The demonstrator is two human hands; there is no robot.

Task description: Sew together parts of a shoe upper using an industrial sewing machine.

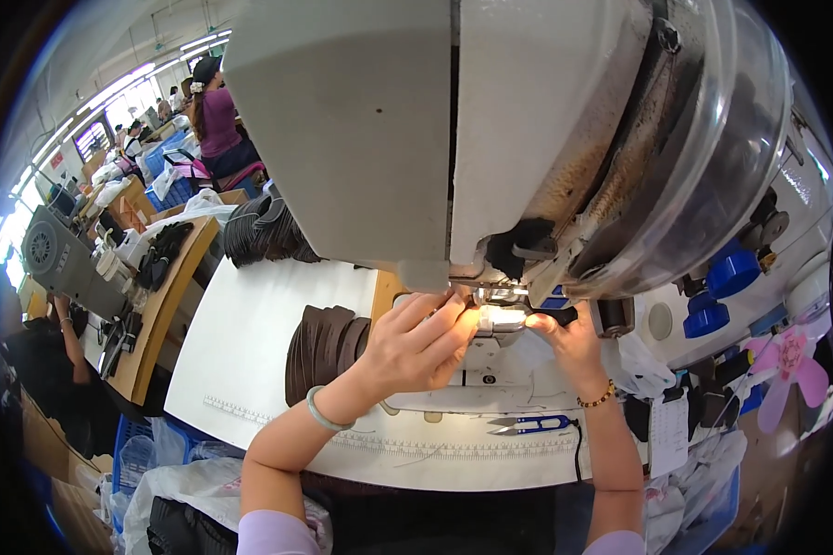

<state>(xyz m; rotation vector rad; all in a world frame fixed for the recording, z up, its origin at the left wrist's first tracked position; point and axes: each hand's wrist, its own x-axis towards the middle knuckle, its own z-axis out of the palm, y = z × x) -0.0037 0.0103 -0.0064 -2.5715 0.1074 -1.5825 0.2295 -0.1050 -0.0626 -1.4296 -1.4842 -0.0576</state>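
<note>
I am at a large grey sewing machine (pixel 342 129), both hands at its lit needle area. My left hand (pixel 416 342), a pale green bangle at its wrist, has its fingers bent and pressed together just left of the needle; what lies under the fingertips is hidden. On the other side, my right hand (pixel 576 350), wearing a beaded bracelet, pinches a small dark piece (pixel 561 316) between thumb and fingers. Most of that piece is hidden by the hand and the machine. Beside my left hand stands a stack of dark brown curved pieces (pixel 317 356).
Blue-handled thread snips (pixel 537 425) lie on the white table (pixel 241 342) near its front edge. A black stack of pieces (pixel 264 231) sits at the far left. Right of the machine are blue thread spools (pixel 733 270) and a pink fan (pixel 787 365). Co-workers sit at the left.
</note>
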